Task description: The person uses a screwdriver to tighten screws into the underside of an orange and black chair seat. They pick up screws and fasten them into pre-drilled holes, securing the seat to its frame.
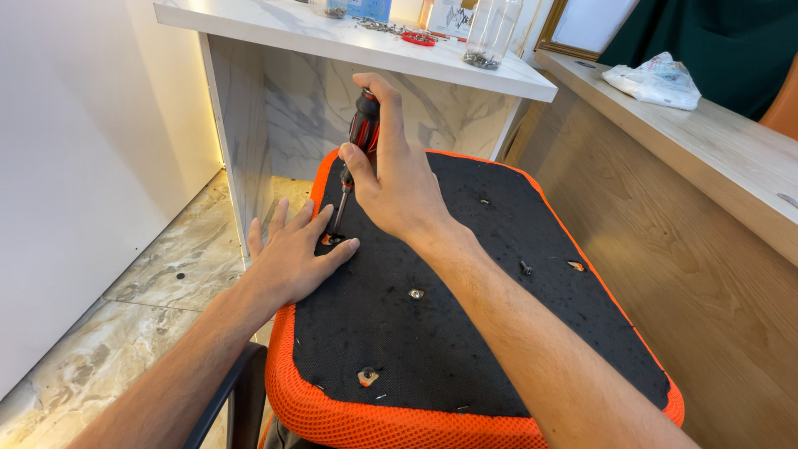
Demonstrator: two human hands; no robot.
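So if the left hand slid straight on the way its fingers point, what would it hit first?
Probably the white marble-look desk. The left hand lies flat on the seat's black underside, fingers pointing over the orange edge toward the desk's side panel. Depth is unclear, so it might pass into the opening instead.

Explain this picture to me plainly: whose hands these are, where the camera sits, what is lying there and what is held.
There is no machine here. A person wears a camera on the head, so the single view looks down at their own two bare arms. The right hand grips a red-and-black screwdriver, its tip set on a screw in the black underside of an upturned orange chair seat. The left hand lies flat on the seat beside that screw. More screw holes dot the fabric. Behind stands a white marble-look desk.
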